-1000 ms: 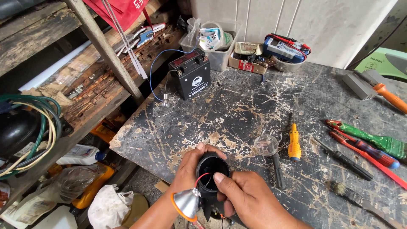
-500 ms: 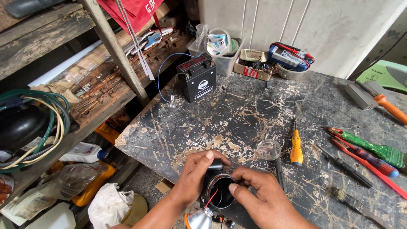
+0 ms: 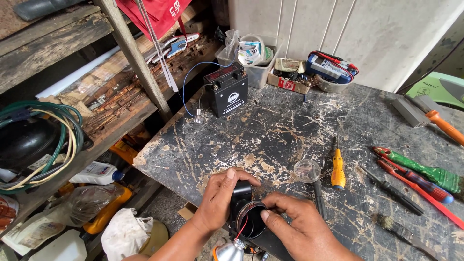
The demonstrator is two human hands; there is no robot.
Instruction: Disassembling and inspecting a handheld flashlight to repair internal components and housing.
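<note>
While left hand (image 3: 220,200) grips black housing (image 3: 245,212), right hand (image 3: 297,227) at rim

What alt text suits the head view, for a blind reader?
Both hands, left hand and right hand, hold a black round lamp housing at the edge of a worn workbench; a yellow screwdriver and black battery lie beyond.

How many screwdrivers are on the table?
3 that I can tell. A yellow-handled screwdriver lies beside the round clear lens. A black screwdriver lies right of it. A red-handled screwdriver lies near the right edge. Others may be hidden.
</note>
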